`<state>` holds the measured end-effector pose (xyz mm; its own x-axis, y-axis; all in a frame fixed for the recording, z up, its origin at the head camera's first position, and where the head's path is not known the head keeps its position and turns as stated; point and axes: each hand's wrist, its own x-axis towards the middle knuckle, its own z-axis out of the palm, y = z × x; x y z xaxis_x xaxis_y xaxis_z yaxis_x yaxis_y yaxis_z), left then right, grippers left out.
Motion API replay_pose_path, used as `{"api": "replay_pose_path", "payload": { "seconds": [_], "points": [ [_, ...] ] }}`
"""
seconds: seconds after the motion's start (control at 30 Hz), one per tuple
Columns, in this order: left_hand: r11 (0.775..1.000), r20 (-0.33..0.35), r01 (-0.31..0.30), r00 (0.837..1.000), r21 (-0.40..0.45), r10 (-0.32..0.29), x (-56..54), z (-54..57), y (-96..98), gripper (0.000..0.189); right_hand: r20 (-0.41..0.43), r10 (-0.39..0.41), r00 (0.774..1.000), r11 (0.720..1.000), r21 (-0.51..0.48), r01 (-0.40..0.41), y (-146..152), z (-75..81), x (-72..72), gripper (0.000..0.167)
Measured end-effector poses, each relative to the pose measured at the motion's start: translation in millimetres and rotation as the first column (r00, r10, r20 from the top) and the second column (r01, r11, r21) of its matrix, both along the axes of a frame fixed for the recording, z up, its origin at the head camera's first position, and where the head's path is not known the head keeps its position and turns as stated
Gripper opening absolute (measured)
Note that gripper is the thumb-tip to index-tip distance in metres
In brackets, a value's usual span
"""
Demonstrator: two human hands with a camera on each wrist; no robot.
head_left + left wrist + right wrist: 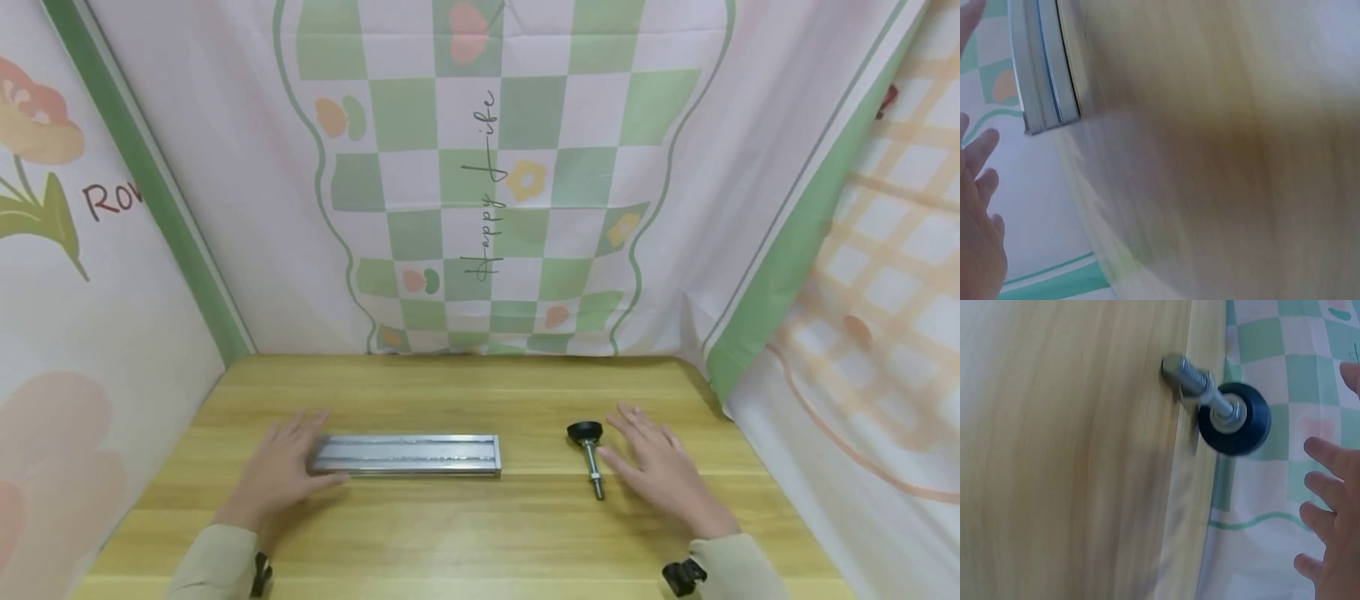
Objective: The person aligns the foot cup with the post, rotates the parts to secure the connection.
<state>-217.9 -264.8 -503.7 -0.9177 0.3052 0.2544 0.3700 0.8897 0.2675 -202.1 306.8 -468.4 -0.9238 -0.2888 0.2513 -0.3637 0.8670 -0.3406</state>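
Observation:
A silver aluminium profile (pixel 408 454) with lengthwise grooves lies flat on the wooden table, left of the middle. At its left end is my left hand (pixel 283 468), fingers spread and thumb extended, overlapping that end in the head view. In the left wrist view the profile's end (pixel 1047 69) shows apart from the fingers. A levelling foot (pixel 590 454) with a black round base, threaded rod and nut lies to the right. Just right of it, my right hand (pixel 660 471) is spread and holds nothing. The right wrist view shows the levelling foot (pixel 1235 419) apart from the fingertips (pixel 1319 447).
The wooden table (pixel 450 533) runs back to a green-and-white checked curtain (pixel 487 208). Printed cloth walls stand at the left (pixel 67 333) and the right (pixel 862 333). Dark straps sit at both wrists.

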Motion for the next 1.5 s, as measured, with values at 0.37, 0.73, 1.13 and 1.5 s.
{"api": "replay_pose_path", "payload": {
  "seconds": [0.37,0.73,1.13,1.5],
  "points": [
    [0.995,0.039,0.059,0.997,0.085,-0.063,-8.6,-5.3,16.8,0.125,-0.087,0.092,0.992,0.996,0.006,-0.092,-33.6,-0.4,-5.9,0.063],
    [0.986,0.065,0.095,0.992,0.136,-0.104,-8.6,-1.4,29.3,0.111,-0.091,0.191,0.977,0.982,0.017,-0.190,-69.8,-2.6,-13.8,0.067],
    [0.984,0.092,0.136,0.985,0.111,-0.147,-13.0,-4.2,36.1,0.105,0.080,0.301,0.950,0.953,-0.046,-0.298,-105.1,-10.9,-25.0,0.072],
    [0.988,0.069,0.131,0.988,0.085,-0.137,-15.9,-1.6,36.2,0.095,0.201,0.336,0.920,0.941,-0.108,-0.320,-128.9,-26.5,-43.0,0.089]
  ]
}}
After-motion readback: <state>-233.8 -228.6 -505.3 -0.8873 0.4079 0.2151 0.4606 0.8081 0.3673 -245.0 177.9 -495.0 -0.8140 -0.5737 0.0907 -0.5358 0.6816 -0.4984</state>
